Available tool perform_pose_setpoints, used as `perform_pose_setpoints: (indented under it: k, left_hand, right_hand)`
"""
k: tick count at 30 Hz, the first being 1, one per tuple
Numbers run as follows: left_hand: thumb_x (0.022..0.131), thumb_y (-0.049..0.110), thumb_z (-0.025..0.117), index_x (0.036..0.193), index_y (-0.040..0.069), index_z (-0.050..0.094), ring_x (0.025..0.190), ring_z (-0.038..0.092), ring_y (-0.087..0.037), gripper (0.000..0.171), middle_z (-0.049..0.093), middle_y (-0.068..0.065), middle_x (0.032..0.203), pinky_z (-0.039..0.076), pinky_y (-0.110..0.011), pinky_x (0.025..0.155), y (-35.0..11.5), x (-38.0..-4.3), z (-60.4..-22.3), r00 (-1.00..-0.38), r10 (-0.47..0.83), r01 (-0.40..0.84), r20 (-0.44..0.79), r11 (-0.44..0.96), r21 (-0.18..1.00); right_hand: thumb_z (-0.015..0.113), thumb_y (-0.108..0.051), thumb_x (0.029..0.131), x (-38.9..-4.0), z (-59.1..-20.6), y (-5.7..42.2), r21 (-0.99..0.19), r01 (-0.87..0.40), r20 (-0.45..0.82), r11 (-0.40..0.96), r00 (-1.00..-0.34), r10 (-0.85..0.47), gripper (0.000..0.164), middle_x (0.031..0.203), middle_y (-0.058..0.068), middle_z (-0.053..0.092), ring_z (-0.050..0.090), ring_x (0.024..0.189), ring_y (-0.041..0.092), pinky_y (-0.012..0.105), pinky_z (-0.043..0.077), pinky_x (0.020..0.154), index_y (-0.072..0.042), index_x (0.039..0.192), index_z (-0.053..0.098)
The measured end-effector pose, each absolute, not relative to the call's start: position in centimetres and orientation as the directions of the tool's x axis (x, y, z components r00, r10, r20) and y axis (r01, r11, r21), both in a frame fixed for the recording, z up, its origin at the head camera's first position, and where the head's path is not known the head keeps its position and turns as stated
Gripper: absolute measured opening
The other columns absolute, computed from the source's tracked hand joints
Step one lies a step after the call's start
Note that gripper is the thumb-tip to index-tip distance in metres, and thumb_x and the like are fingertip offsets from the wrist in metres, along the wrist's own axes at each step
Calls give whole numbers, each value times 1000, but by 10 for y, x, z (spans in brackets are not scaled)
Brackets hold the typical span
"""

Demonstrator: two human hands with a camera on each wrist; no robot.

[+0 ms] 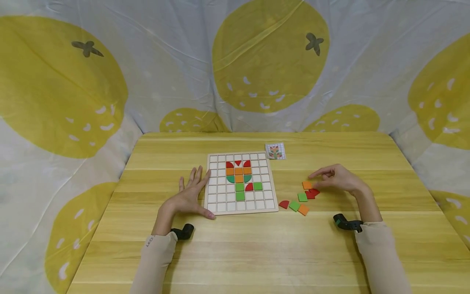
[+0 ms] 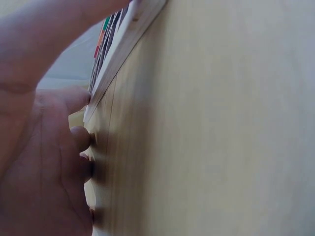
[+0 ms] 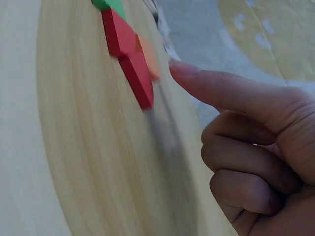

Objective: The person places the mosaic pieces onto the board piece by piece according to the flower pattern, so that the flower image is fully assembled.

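A wooden grid board (image 1: 222, 199) carries red, orange and green tiles laid in a flower-like pattern. My left hand (image 1: 188, 198) spreads along its left side, with the thumb at the near corner and the index fingertip at the left edge. The left wrist view shows the palm (image 2: 44, 167) beside the board's side wall (image 2: 129, 42). Over on the right, my right hand (image 1: 339, 179) hovers by an orange square tile (image 1: 307, 185), index finger and thumb extended and apart, the other fingers curled. Red tiles (image 3: 137, 76) lie in front of the thumb and finger in the right wrist view.
A small pattern card (image 1: 275, 151) lies at the board's far right corner. Loose green squares (image 1: 294, 206), a red quarter-round tile (image 1: 284, 204) and another orange square (image 1: 303, 210) lie between board and right hand. A fruit-print cloth (image 1: 271, 57) hangs behind the table.
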State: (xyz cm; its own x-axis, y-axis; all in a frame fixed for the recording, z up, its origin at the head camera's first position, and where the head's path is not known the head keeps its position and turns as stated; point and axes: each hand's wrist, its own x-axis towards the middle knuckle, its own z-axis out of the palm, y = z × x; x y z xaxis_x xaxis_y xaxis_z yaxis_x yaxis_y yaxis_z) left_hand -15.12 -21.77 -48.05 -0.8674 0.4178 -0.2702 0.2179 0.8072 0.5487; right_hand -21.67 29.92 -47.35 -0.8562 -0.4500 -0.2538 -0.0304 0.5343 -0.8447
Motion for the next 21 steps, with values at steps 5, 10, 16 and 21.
perform_pose_setpoints:
  k: [5, 10, 16, 21]
  left_hand:
    - [65, 54, 95, 167, 12, -1, 158, -25, -42, 147, -23, -20, 171, -20, -75, 118, -217, -151, -479, -868, 417, 215, -270, 805, 552]
    - [65, 53, 96, 167, 11, 0, 158, -25, -42, 147, -23, -20, 171, -20, -75, 117, -217, -151, -478, -867, 414, 208, -276, 805, 555]
    - [65, 53, 96, 167, 11, 0, 158, -25, -42, 147, -22, -20, 171, -20, -74, 117, -217, -150, -478, -868, 417, 212, -271, 802, 558]
    - [64, 53, 96, 167, 11, 0, 158, -25, -42, 147, -23, -20, 171, -21, -74, 118, -217, -150, -478, -867, 419, 213, -269, 800, 561]
  right_hand:
    - [83, -11, 86, -218, -476, 314, -846, 14, -317, 533, -817, -481, 39, 61, -7, 34, 30, 56, 6, 27, 35, 60, 6, 120, 72]
    - [84, -10, 85, -219, -479, 310, -839, 23, -351, 544, -787, -508, 39, 64, -5, 35, 32, 58, 5, 25, 34, 59, 6, 118, 71]
    - [85, -12, 84, -220, -483, 294, -840, 34, -343, 542, -807, -480, 39, 65, -4, 40, 35, 59, 5, 23, 36, 62, 5, 116, 72]
    - [83, -10, 86, -221, -484, 283, -848, 12, -314, 530, -817, -484, 36, 65, -4, 42, 36, 59, 5, 22, 39, 63, 5, 117, 72]
